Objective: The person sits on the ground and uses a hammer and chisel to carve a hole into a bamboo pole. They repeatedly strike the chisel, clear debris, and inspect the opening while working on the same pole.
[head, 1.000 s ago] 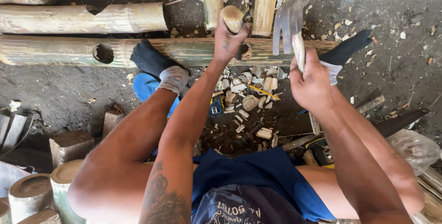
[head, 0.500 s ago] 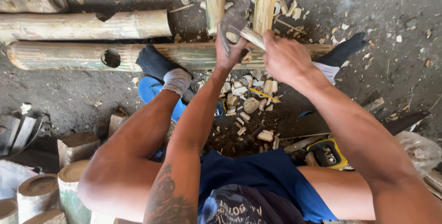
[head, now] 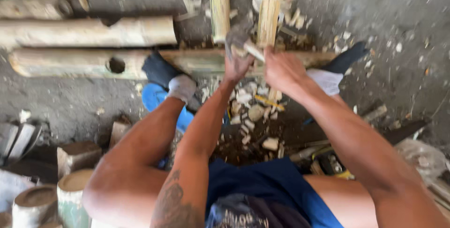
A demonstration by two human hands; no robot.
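**Hands busy over a bamboo piece, chips piling up**

Left hand sits near the top centre of the frame, fingers curled around a short bamboo piece that it holds on end over the long pole lying across the floor. Just to its right, the right hand is closed on a pale handle; the handle slants up toward the bamboo piece, and the motion blur keeps me from seeing the blade or exactly where it meets the wood. The two hands are nearly touching.

Both feet in dark socks are braced against the pole, one on each side of the hands. Two upright bamboo canes rise beyond the pole at the top of the frame. Between the legs, lower in the centre, lies a heap of pale chips, so plenty of cutting looks done already. Cut bamboo sections stand at the lower left, which I would take for finished or waiting stock; I cannot tell which. The piece in hand looks partway trimmed at most, with shaping left to do.
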